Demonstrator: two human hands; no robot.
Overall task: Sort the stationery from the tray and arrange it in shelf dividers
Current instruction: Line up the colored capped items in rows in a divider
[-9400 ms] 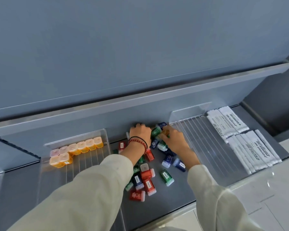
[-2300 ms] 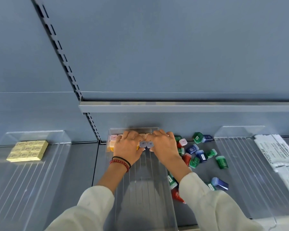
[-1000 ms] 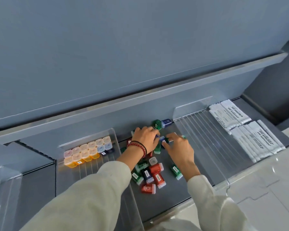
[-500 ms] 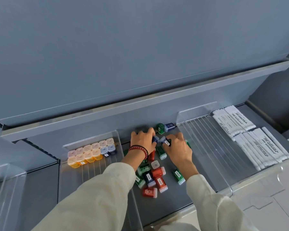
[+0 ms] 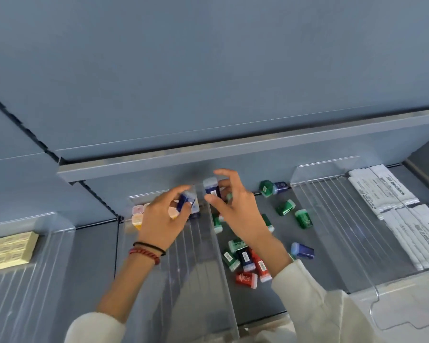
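Your left hand [image 5: 162,220] grips a small dark-blue plastic box [image 5: 185,203] over the back edge of the clear acrylic divider tray [image 5: 198,280], near the pastel boxes [image 5: 137,215]. Your right hand [image 5: 235,216] pinches a second dark-blue pale-capped box [image 5: 211,188] above the tray's right wall. Loose green, red and blue boxes [image 5: 285,207] lie on the grey shelf [image 5: 325,238].

Grey-blue back panel [image 5: 221,58], slotted upright [image 5: 22,125].
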